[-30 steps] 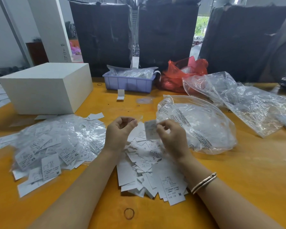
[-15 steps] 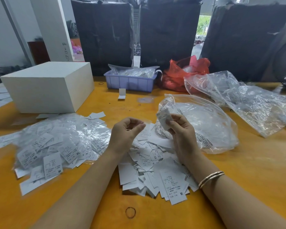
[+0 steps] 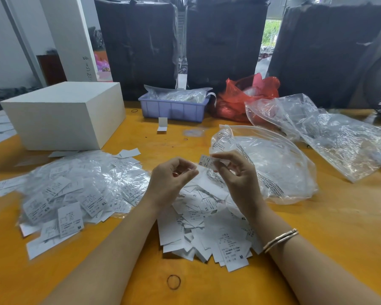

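Note:
My right hand (image 3: 238, 175) pinches a small white size label (image 3: 206, 161) marked XS between thumb and fingertips, held above the table. My left hand (image 3: 172, 181) is just left of it, its fingers curled and its fingertips pinching what looks like a small clear plastic sleeve (image 3: 193, 167), barely visible. Under both hands lies a heap of loose white labels (image 3: 207, 219). A bigger pile of labels sealed in clear sleeves (image 3: 75, 186) spreads out to the left.
A large clear zip bag (image 3: 273, 164) lies right of my hands, with crumpled clear plastic (image 3: 339, 137) beyond it. A white box (image 3: 64, 115), a purple bin (image 3: 174, 108) and a red bag (image 3: 246, 95) stand at the back. A rubber band (image 3: 173, 282) lies on the orange table (image 3: 339, 227).
My right hand lifted the label off the heap, turned it, and brought it back a little toward my left hand. The left hand stayed nearly in place.

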Demonstrator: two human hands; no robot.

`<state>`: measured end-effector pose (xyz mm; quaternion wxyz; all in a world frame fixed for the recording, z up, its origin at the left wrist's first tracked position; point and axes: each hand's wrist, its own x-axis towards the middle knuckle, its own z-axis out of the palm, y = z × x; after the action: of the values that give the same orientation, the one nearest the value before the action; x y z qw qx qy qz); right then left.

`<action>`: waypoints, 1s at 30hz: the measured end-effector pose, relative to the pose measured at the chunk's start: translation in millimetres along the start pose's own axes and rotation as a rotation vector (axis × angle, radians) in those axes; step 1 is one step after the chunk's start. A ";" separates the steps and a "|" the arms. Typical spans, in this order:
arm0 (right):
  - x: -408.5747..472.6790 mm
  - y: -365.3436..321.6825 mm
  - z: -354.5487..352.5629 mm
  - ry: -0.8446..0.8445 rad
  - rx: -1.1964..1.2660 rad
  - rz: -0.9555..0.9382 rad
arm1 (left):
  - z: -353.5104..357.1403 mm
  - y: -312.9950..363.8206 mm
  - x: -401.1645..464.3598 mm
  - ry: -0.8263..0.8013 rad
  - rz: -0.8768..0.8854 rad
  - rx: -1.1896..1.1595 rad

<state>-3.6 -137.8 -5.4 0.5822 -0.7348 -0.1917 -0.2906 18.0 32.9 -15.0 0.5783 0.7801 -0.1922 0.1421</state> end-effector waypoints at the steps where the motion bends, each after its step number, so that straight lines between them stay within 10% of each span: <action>1: 0.1 0.2 -0.3 -0.007 -0.012 -0.005 | 0.1 -0.2 0.1 -0.005 -0.003 -0.004; 18: -2.2 6.5 2.5 -0.252 -0.247 -0.112 | 2.7 0.7 -1.3 -0.086 0.044 0.044; 30: -3.8 1.1 5.9 -0.167 -0.024 0.158 | 1.6 2.2 -1.3 -0.082 -0.025 -0.085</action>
<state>-4.6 -132.1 -9.6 0.5763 -0.7762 -0.1777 -0.1839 15.9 31.0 -14.2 0.6041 0.7624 -0.2116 0.0944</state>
